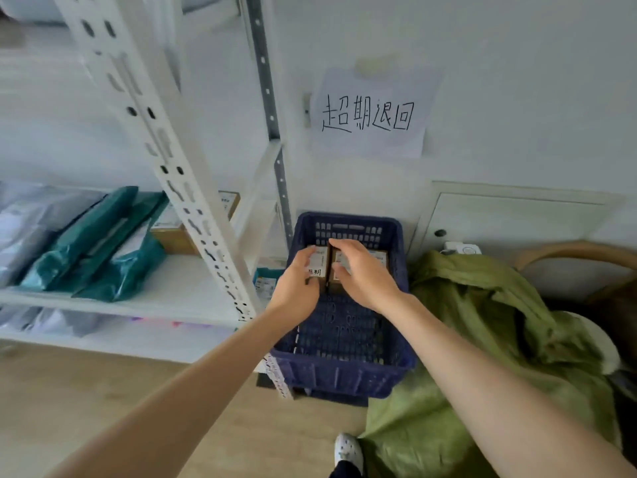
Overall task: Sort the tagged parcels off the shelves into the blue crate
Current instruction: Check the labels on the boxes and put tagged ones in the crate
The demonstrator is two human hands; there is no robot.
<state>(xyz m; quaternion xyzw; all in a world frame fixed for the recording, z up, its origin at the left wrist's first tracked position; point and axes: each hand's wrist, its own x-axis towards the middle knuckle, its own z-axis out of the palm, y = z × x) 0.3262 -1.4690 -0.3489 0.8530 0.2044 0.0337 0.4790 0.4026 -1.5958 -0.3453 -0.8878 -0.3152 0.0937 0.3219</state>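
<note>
A blue slotted crate point(348, 372) stands on the floor against the wall, right of the white shelf unit point(193, 298). Two small brown cardboard parcels with white labels sit side by side at its far end. My left hand point(296, 288) grips the left parcel point(319, 267), which bears a handwritten tag. My right hand point(362, 274) curls over the right parcel point(377, 258), fingers on its far edge and thumb at its near edge. On the shelf lie teal mailer bags point(103, 250), grey bags point(31, 222) and a cardboard box point(175, 236).
A handwritten paper sign point(370, 113) hangs on the wall above the crate. A green sack point(482, 339) slumps right of the crate, with a wooden chair point(582, 257) behind it. My shoe point(348, 453) stands on the wooden floor in front. The near half of the crate's bottom is bare.
</note>
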